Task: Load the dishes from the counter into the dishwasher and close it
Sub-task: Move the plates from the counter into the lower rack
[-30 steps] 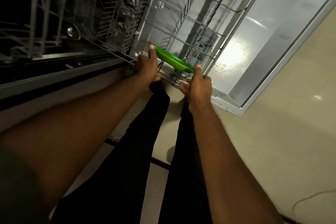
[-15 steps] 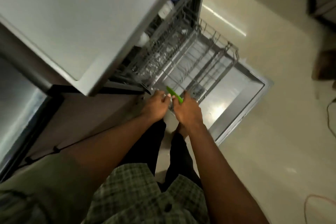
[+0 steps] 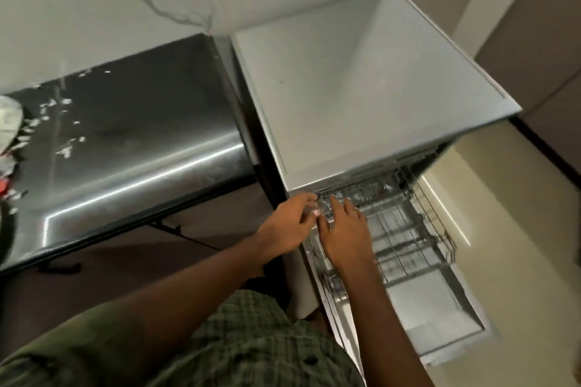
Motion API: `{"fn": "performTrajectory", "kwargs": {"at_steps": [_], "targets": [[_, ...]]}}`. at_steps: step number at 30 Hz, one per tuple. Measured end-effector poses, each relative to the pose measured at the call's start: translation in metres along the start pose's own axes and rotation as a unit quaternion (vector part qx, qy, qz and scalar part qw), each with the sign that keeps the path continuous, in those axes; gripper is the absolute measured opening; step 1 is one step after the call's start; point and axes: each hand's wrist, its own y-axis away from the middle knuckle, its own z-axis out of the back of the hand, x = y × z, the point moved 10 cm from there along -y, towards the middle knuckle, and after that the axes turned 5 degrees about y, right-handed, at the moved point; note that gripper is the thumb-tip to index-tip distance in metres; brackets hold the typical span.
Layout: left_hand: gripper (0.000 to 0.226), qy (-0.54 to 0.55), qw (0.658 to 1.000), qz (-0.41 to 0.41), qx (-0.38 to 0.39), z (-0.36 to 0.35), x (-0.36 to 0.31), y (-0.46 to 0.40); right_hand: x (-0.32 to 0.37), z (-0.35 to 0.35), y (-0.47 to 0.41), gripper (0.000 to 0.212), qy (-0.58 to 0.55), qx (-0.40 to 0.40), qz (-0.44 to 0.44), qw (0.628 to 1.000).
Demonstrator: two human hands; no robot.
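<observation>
**Hands at the rack, dishes back on the counter**

The dishwasher (image 3: pixel 361 97) stands open in front of me, its lower rack (image 3: pixel 408 236) drawn out over the dropped door (image 3: pixel 440 324). To its left runs the dark counter (image 3: pixel 132 135); the remaining dishes (image 3: pixel 8 122) sit at its far left edge, well away from the dishwasher. My left hand (image 3: pixel 287 226), fingers loosely curled and holding nothing I can see, is nearer them. My right hand (image 3: pixel 344 229) is spread flat over the rack's near corner.

dark steel counter (image 3: pixel 132 141), white scraps (image 3: pixel 66 148) scattered
</observation>
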Motion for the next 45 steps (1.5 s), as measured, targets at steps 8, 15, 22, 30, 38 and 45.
{"fn": "performTrajectory", "kwargs": {"at_steps": [8, 15, 22, 30, 38, 45], "targets": [[0.029, 0.078, 0.991, -0.024, -0.103, 0.090, 0.014, 0.029, 0.109, 0.023, -0.007, 0.040, 0.059, -0.010, 0.130, 0.990], [0.029, 0.109, 0.980, -0.020, -0.168, 0.172, 0.059, 0.045, 0.215, 0.008, -0.007, 0.028, 0.052, -0.027, 0.192, 0.980], [0.031, 0.112, 0.959, 0.045, -0.258, 0.286, 0.171, 0.100, 0.344, -0.065, -0.002, 0.042, 0.094, 0.043, 0.293, 0.950], [0.030, 0.162, 0.905, 0.121, -0.375, 0.375, 0.291, 0.189, 0.490, -0.155, 0.009, 0.053, 0.180, 0.102, 0.375, 0.904], [0.028, 0.187, 0.868, 0.168, -0.428, 0.396, 0.337, 0.249, 0.574, -0.206, 0.033, 0.031, 0.336, 0.114, 0.420, 0.835], [0.028, 0.279, 0.806, 0.195, -0.484, 0.384, 0.357, 0.275, 0.611, -0.211, 0.019, 0.042, 0.390, 0.129, 0.424, 0.807]]}}
